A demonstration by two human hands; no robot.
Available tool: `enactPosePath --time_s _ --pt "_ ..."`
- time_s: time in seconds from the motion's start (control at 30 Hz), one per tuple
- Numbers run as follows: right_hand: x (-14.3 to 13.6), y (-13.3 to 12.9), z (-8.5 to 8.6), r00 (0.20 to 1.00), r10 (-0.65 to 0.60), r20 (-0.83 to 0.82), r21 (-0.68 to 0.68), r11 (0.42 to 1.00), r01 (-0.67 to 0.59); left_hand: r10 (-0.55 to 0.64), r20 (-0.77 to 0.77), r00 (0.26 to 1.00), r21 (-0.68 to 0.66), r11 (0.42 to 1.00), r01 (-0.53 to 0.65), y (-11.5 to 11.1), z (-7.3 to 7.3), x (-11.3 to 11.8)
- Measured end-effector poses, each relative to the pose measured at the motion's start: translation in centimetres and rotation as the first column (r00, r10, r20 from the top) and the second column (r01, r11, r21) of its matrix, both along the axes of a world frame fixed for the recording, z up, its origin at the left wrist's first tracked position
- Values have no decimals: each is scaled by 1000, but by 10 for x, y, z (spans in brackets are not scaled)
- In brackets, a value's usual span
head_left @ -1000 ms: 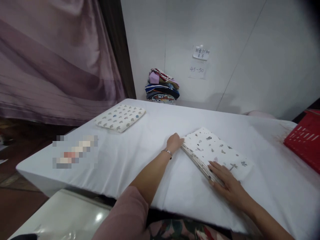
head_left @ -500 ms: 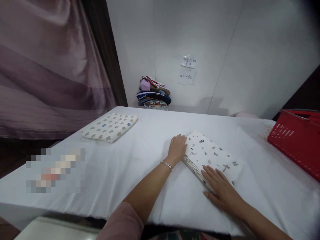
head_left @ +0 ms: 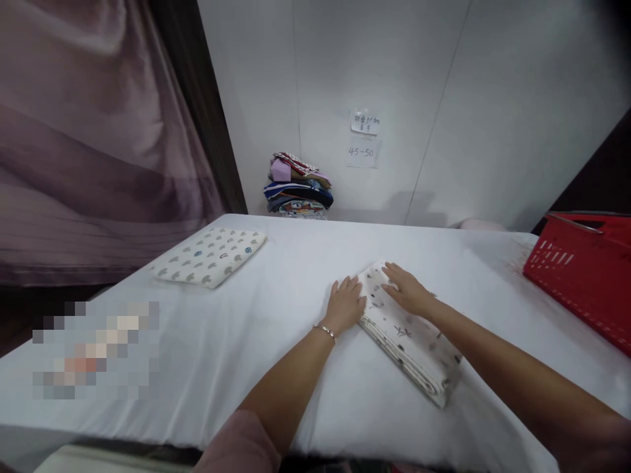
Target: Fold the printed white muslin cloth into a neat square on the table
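Observation:
A folded white cloth (head_left: pixel 394 328) with small grey prints lies on the white-covered table (head_left: pixel 276 315), its layered edge facing me. My left hand (head_left: pixel 346 303) rests at the cloth's left corner, fingers stretched out and touching it. On the far part of the cloth lies my right hand (head_left: pixel 408 292), open, with the fingers spread and pointing left. The right forearm passes over the cloth's right side and hides part of it. Neither hand is closed around anything.
Another folded cloth (head_left: pixel 211 256) with grey mushroom-like prints lies at the table's left. A red basket (head_left: pixel 582 276) stands at the right edge. Behind the table is a stack of folded fabrics (head_left: pixel 298 190); paper notes (head_left: pixel 363 138) hang on the wall. A blurred patch (head_left: pixel 93 351) covers the left front.
My right hand has moved from the cloth's near edge to its far part. The near end of the cloth now looks folded over, narrower and thicker. My left hand has stayed at the left corner.

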State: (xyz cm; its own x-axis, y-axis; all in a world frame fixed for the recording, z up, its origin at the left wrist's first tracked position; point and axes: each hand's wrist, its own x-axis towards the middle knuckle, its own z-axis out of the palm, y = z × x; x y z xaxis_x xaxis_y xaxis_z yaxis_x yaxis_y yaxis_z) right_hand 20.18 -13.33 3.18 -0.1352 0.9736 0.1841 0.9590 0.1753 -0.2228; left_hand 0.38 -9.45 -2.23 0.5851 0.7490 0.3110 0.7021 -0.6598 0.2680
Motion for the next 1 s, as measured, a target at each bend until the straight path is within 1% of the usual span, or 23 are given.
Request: enactPosePath --time_s 0.1,0.17,0.27,0.33,0.4,0.47,0.53,0.6,0.67,0.73,0.8,0.83,0.9,1.0 --pt "0 46 -15 995 -51 87 -54 997 56 17 -6 1000 -5 1000 -17 0 -2 0" --pt "2 63 -29 991 -78 112 -96 991 89 25 -11 1000 -18 1000 -25 1 -3 -1" --pt "7 71 -48 989 -95 113 -110 988 107 29 -11 1000 -31 999 -30 2 -3 0" --pt "10 70 -55 990 -90 106 -104 989 101 27 -8 1000 -37 999 -28 3 -2 0" --pt "11 69 -57 992 -81 100 -104 990 91 26 -7 1000 -46 999 -26 3 -1 0" --pt "10 70 -55 992 -84 91 -108 990 93 29 -10 1000 -55 998 -29 3 -1 1" --pt "9 71 -48 994 -91 65 -136 986 99 28 -17 999 -63 998 -29 3 0 0" --pt "12 70 -37 995 -96 10 -196 976 96 26 -20 999 -69 997 -27 2 1 0" --pt "22 64 -24 992 -108 -62 -241 966 90 26 -18 1000 -73 997 -27 2 2 -1" --pt "38 49 -15 986 -130 -109 -238 966 101 29 -13 1000 -79 996 -30 2 3 -1" --pt "59 27 -13 985 -147 -92 -221 967 124 26 -11 1000 -89 996 -26 2 4 -1" --pt "69 14 -15 987 -151 -62 -222 966 134 23 -10 1000 -92 995 -24 2 4 -1" --pt "86 -10 -25 990 -142 5 -231 963 140 19 -8 1000 -98 995 -20 2 4 -1" --pt "99 -35 -44 987 -153 44 -207 965 159 22 -12 1000 -102 995 -23 2 4 0"
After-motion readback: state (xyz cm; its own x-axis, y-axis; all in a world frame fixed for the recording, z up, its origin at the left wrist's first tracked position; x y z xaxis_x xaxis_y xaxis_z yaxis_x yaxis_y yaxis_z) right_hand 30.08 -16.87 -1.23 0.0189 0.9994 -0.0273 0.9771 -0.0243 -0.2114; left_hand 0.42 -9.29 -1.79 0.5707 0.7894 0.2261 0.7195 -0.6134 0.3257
